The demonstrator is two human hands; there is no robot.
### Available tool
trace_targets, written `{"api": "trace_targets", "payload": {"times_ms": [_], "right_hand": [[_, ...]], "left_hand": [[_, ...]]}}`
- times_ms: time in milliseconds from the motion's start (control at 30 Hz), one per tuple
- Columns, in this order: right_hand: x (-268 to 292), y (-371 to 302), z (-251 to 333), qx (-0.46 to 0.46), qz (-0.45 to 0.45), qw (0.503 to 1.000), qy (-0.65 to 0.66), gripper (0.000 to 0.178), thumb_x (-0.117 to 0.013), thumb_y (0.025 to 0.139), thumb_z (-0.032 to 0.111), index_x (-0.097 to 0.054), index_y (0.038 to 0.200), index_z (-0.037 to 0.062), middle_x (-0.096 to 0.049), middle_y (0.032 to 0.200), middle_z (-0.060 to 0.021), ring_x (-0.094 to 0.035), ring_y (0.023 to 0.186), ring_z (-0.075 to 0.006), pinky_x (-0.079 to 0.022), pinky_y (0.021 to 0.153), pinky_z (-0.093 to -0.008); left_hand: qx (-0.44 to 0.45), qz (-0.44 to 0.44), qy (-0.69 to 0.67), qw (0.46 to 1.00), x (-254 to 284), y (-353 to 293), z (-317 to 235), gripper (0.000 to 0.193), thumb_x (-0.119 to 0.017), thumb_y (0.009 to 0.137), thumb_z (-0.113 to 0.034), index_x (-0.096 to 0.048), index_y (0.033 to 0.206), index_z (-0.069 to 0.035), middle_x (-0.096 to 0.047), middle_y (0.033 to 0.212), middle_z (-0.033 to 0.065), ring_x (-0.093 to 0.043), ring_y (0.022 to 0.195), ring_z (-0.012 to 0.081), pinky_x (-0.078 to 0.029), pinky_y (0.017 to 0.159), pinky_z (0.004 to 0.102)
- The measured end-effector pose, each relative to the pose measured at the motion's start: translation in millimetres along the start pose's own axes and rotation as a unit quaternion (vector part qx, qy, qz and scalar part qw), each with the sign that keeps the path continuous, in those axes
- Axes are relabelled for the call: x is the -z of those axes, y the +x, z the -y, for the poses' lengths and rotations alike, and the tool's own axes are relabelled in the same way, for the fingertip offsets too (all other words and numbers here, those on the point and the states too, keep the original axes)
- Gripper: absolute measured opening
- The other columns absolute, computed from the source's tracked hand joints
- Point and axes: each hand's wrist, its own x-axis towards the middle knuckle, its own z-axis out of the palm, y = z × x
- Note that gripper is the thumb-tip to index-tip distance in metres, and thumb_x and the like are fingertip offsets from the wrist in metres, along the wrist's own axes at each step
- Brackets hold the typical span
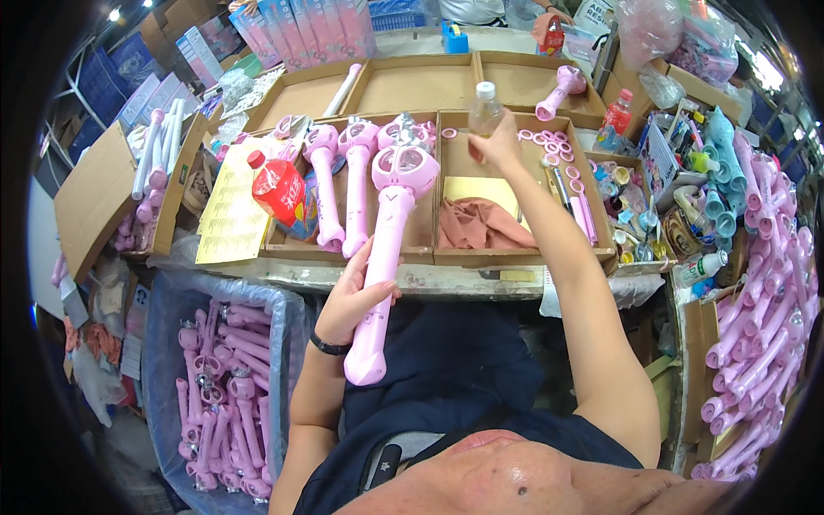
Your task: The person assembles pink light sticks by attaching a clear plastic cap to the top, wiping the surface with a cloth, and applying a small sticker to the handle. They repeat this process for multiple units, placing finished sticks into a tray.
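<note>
My left hand [350,300] is wrapped round the shaft of a pink toy wand [388,245], which is held tilted with its round clear-windowed head up and away from me. With my arm stretched forward, my right hand [502,144] grips a clear bottle [487,112] with a white cap and some amber liquid low down. The bottle is over the far edge of the right cardboard tray [481,256]. Several more pink wands [324,184] lie in the left tray beside the held one. Pink rings [560,148] and a brown-pink cloth [483,225] lie in the right tray.
A blue-lined bin [292,322] of pink wands stands at my lower left. Pink wand parts [755,343] are piled at the right. A red-labelled bottle [279,189] lies on yellow sheets [232,206]. Another red-labelled bottle [615,120] stands near small jars [620,176].
</note>
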Motion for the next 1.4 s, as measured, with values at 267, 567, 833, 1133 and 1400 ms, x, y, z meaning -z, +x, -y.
{"api": "trace_targets", "payload": {"times_ms": [267,567,833,1133,1400], "right_hand": [[49,-24,-13,0.015,0.289,0.952,-0.099,0.061,-0.07,0.071,0.042,-0.053,0.114,0.0029,-0.063,0.104,-0.0195,-0.061,0.094,-0.035,-0.049,0.082,-0.0399],[85,-72,10,0.066,0.222,0.971,-0.065,0.022,-0.059,0.069,0.02,-0.059,0.078,-0.0002,-0.06,0.073,-0.0158,-0.059,0.067,-0.0244,-0.046,0.062,-0.0359],[173,-22,-29,-0.056,-0.011,0.995,-0.079,0.019,-0.057,0.078,0.016,-0.05,0.079,-0.0014,-0.056,0.072,-0.0127,-0.055,0.065,-0.0224,-0.047,0.064,-0.0332],[123,-79,-25,0.074,0.125,0.968,-0.204,0.037,-0.061,0.078,0.025,-0.059,0.104,-0.0012,-0.058,0.106,-0.0238,-0.056,0.098,-0.0364,-0.045,0.085,-0.0414],[54,-50,-40,0.063,0.377,0.904,-0.192,0.061,-0.071,0.068,0.04,-0.059,0.11,-0.0027,-0.062,0.101,-0.021,-0.059,0.098,-0.0336,-0.046,0.088,-0.038]], "left_hand": [[0.043,0.052,-0.017,0.998,-7,17,-1,0.072,-0.059,0.083,-0.005,-0.021,0.145,-0.004,-0.052,0.11,0.0078,-0.057,0.083,0.0118,-0.047,0.073,0.0242],[-0.028,0.052,-0.015,0.998,-2,43,17,0.072,-0.059,0.086,-0.007,-0.017,0.143,0.002,-0.045,0.129,0.013,-0.058,0.104,0.0172,-0.046,0.083,0.0264],[-0.012,0.081,0.012,0.997,33,43,8,0.061,-0.059,0.088,-0.008,-0.029,0.141,-0.002,-0.051,0.121,0.0102,-0.059,0.098,0.0146,-0.047,0.083,0.0254],[-0.047,0.055,-0.014,0.997,47,52,-5,0.056,-0.063,0.084,-0.006,-0.039,0.134,0.002,-0.058,0.107,0.0086,-0.06,0.088,0.0102,-0.05,0.076,0.0231],[-0.066,0.004,0.189,0.98,87,115,-35,0.059,-0.066,0.082,-0.011,-0.041,0.133,0.001,-0.053,0.119,0.011,-0.054,0.099,0.0117,-0.047,0.081,0.023]]}}
